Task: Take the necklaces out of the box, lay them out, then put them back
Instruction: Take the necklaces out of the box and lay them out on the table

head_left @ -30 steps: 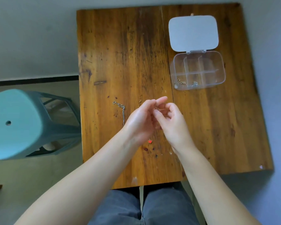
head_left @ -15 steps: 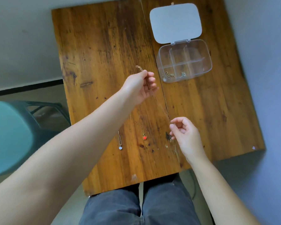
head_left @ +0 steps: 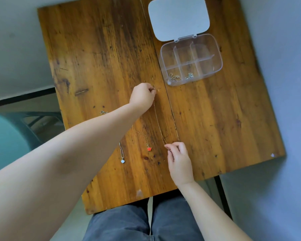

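— How many necklaces lay out on the table (head_left: 94,49)?
— Three: a white-pendant necklace (head_left: 122,160), a red-pendant necklace (head_left: 149,149), a gold chain (head_left: 159,126).
— And the box (head_left: 191,60)?
— One, with six compartments; two held jewellery.

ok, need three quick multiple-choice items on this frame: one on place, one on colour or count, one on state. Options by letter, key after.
1. Where is the box on the table?
A. far right
B. near left
C. centre front

2. What colour is the middle pendant?
A. green
B. red
C. black

3. The lid is:
A. shut
B. removed
C. open, hinged back

Key:
1 A, it sits beyond the left hand, on the right.
2 B, the red charm lies between the white pendant and the chain held by the right hand.
3 C, it lies flat behind the compartments.
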